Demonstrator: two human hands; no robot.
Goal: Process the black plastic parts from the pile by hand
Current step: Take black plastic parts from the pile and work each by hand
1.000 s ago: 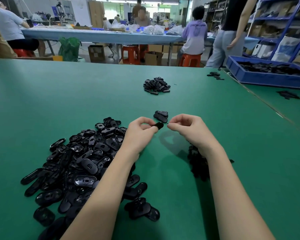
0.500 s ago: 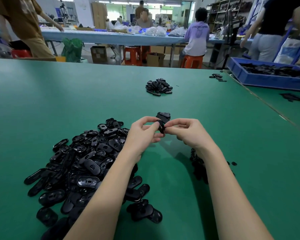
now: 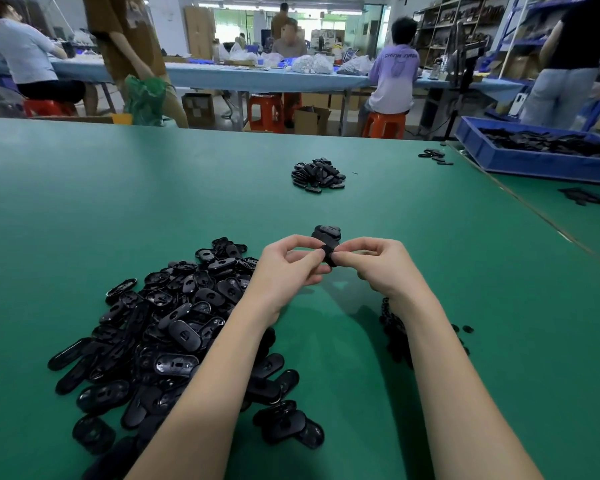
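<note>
A big pile of black oval plastic parts [image 3: 174, 327] lies on the green table [image 3: 118, 202], at my left forearm. My left hand [image 3: 284, 268] and my right hand [image 3: 378, 268] meet above the table and both pinch one small black plastic part [image 3: 329, 255] between thumb and fingers. Just beyond my fingertips lies a small stack of black parts [image 3: 327, 233]. A clump of small black bits [image 3: 394, 330] sits partly hidden under my right forearm.
A second heap of black parts [image 3: 317, 174] lies farther back at the table's middle. A blue tray [image 3: 534, 161] full of black parts stands at the far right. A few loose parts [image 3: 433, 155] lie near it. Several people sit or stand at a blue table behind.
One second ago my hands were slightly apart, with the part in my left fingers only. They have closed together, and now both pinch the part.
</note>
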